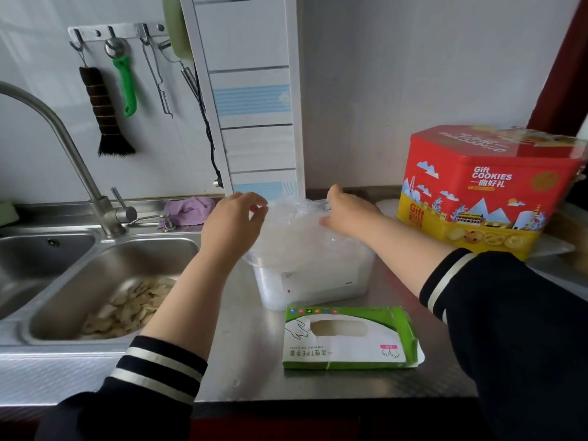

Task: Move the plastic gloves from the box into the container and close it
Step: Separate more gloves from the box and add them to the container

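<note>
A clear plastic container (318, 284) stands on the steel counter, heaped with a stack of thin transparent gloves (292, 230). My left hand (234, 224) hovers at the stack's left edge with its fingers loosely curled. My right hand (346, 214) lies on the stack's right side, fingers pressing down on the plastic. The green and white glove box (350, 337) lies flat in front of the container, its oval slot showing only pale inside. No lid shows on the container.
A red and yellow cookie tin (486, 192) stands at the right. The double sink (105, 291) on the left holds pale peelings, with a faucet (73, 160) over it. A purple cloth (191, 210) lies behind. Utensils hang on wall hooks (117, 30).
</note>
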`<state>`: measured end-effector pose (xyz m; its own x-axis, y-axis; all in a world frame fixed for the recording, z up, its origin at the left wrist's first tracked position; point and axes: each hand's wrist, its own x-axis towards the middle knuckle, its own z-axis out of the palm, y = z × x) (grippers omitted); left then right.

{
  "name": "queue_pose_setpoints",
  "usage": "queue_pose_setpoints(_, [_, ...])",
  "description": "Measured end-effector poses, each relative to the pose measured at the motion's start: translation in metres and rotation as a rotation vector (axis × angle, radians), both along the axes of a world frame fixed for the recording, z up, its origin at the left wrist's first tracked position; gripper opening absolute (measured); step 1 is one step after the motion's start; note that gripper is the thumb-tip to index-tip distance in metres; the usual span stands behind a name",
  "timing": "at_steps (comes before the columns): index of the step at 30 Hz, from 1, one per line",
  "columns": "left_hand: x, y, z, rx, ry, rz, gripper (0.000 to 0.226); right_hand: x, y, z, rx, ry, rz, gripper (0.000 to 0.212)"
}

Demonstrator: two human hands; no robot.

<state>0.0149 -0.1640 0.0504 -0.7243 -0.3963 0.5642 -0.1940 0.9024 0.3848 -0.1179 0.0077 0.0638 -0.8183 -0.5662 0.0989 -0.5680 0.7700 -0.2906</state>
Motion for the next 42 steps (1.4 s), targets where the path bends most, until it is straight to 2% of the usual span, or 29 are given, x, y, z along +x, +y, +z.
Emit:
queue_pose_setpoints(2, [0.000, 0.005, -0.005, -0.074, -0.094, -0.088, 0.027, 0.003, 0.000, 0.005, 0.184, 0.019, 0.013, 0.059])
queue_pose_setpoints(4, [-0.001, 0.009, -0.012, -0.093, -0.345, -0.055, 0.042, 0.005, 0.001, 0.015, 0.327, 0.095, -0.007, 0.058])
queue_pose_setpoints(6, [-0.001, 0.010, -0.019, -0.030, -0.477, -0.070, 0.054, 0.009, 0.003, 0.027, 0.338, 0.273, -0.077, 0.047])
queue_pose_setpoints(8, [-0.001, 0.009, -0.021, -0.012, -0.489, -0.104, 0.053, 0.012, 0.003, 0.037, 0.224, 0.416, -0.092, 0.038])
queue_pose_setpoints(9, [-0.001, 0.010, -0.020, -0.021, -0.491, -0.111, 0.048, 0.012, 0.003, 0.039, 0.151, 0.388, -0.029, 0.039])
queue_pose_setpoints(11, [-0.001, 0.011, -0.019, -0.034, -0.510, -0.110, 0.038, 0.013, 0.002, 0.038, 0.047, 0.092, 0.162, 0.056])
queue_pose_setpoints(13, [-0.002, 0.012, -0.019, -0.027, -0.531, -0.105, 0.036, 0.013, -0.004, 0.026, 0.165, -0.237, 0.245, 0.079])
queue_pose_setpoints(14, [-0.003, 0.011, -0.019, -0.028, -0.541, -0.106, 0.037, 0.011, -0.008, 0.018, 0.277, -0.293, 0.252, 0.083])
queue_pose_setpoints(16, [-0.005, 0.006, -0.022, -0.012, -0.540, -0.125, 0.043, 0.005, -0.014, 0.001, 0.438, -0.308, 0.268, 0.072])
queue_pose_setpoints(19, [-0.004, 0.003, -0.024, 0.044, -0.464, -0.163, 0.048, -0.001, -0.019, -0.011, 0.459, -0.259, 0.302, 0.052])
queue_pose_setpoints(21, [-0.002, 0.001, -0.027, 0.128, -0.352, -0.186, 0.050, 0.002, -0.014, -0.006, 0.357, -0.200, 0.273, 0.055])
queue_pose_setpoints(23, [0.002, 0.004, -0.030, 0.239, -0.210, -0.203, 0.045, 0.008, -0.001, 0.007, 0.116, -0.096, 0.198, 0.057])
queue_pose_setpoints(25, [0.006, 0.010, -0.034, 0.309, -0.037, -0.176, 0.036, 0.015, 0.015, 0.016, -0.160, -0.047, 0.171, 0.045])
queue_pose_setpoints(27, [0.009, 0.018, -0.038, 0.414, 0.140, -0.106, 0.031, 0.023, 0.033, 0.017, -0.443, -0.094, 0.196, 0.029])
queue_pose_setpoints(29, [0.012, 0.024, -0.044, 0.581, 0.294, -0.057, 0.033, 0.029, 0.056, 0.003, -0.706, -0.078, 0.162, 0.013])
queue_pose_setpoints(31, [0.016, 0.032, -0.052, 0.732, 0.403, -0.047, 0.043, 0.035, 0.081, -0.022, -0.835, 0.041, 0.014, 0.005])
queue_pose_setpoints(32, [0.019, 0.037, -0.056, 0.749, 0.444, -0.040, 0.047, 0.036, 0.094, -0.037, -0.826, 0.089, -0.091, 0.005])
queue_pose_setpoints(34, [0.023, 0.050, -0.064, 0.708, 0.498, -0.015, 0.050, 0.034, 0.120, -0.068, -0.666, 0.133, -0.270, 0.014])
queue_pose_setpoints(37, [0.021, 0.068, -0.069, 0.675, 0.517, -0.005, 0.049, 0.031, 0.156, -0.099, -0.207, 0.082, -0.466, 0.052])
queue_pose_setpoints(39, [0.018, 0.071, -0.070, 0.682, 0.520, 0.011, 0.048, 0.036, 0.173, -0.107, -0.006, 0.002, -0.556, 0.075])
queue_pose_setpoints(40, [0.017, 0.070, -0.071, 0.691, 0.524, 0.017, 0.047, 0.038, 0.178, -0.111, 0.047, -0.017, -0.580, 0.079])
queue_pose_setpoints(42, [0.017, 0.071, -0.071, 0.702, 0.528, 0.004, 0.047, 0.039, 0.186, -0.116, 0.073, 0.014, -0.599, 0.071])
